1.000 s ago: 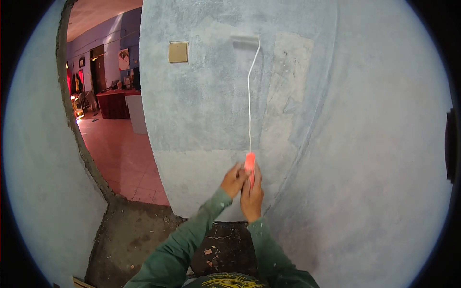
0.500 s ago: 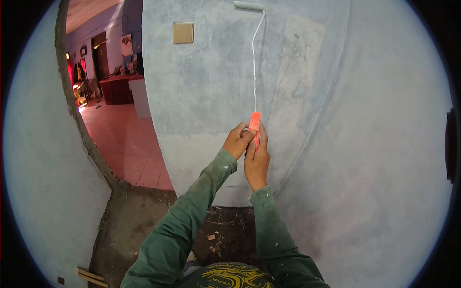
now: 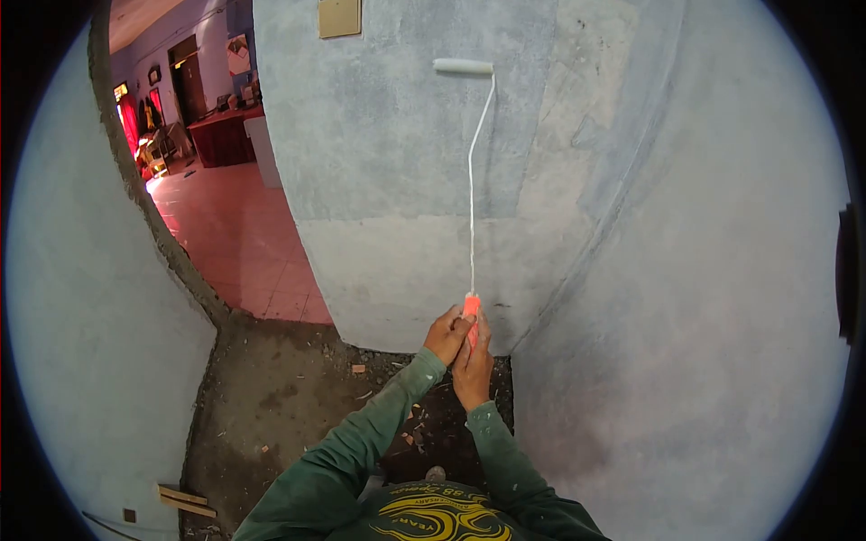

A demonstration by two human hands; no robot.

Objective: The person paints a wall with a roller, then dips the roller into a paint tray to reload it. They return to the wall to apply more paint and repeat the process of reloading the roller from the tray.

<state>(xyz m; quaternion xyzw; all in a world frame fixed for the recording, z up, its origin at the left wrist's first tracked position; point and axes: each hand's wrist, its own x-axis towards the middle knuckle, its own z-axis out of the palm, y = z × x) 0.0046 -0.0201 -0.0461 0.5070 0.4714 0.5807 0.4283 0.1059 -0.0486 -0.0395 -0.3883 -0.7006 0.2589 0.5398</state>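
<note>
A paint roller (image 3: 464, 67) with a white sleeve lies against the grey-blue wall (image 3: 388, 135), its long white wire frame running down to an orange handle (image 3: 473, 307). My left hand (image 3: 446, 335) is closed round the handle from the left. From the right and slightly lower, my right hand (image 3: 474, 368) grips the same handle, its fingers upright along it. Both hands are low, in front of the wall's bottom part. Paint specks mark the green sleeves.
A beige switch plate (image 3: 340, 17) sits high on the wall. To the left, a doorway opens onto a pink tiled floor (image 3: 239, 243) and a red-covered table (image 3: 224, 140). Debris litters the rough floor (image 3: 262, 388); wood strips (image 3: 187, 500) lie lower left. A side wall (image 3: 695, 298) stands right.
Both hands have come down with the roller, which has moved lower on the wall. The view has tilted downward, showing more of the floor. Both hands still hold the handle.
</note>
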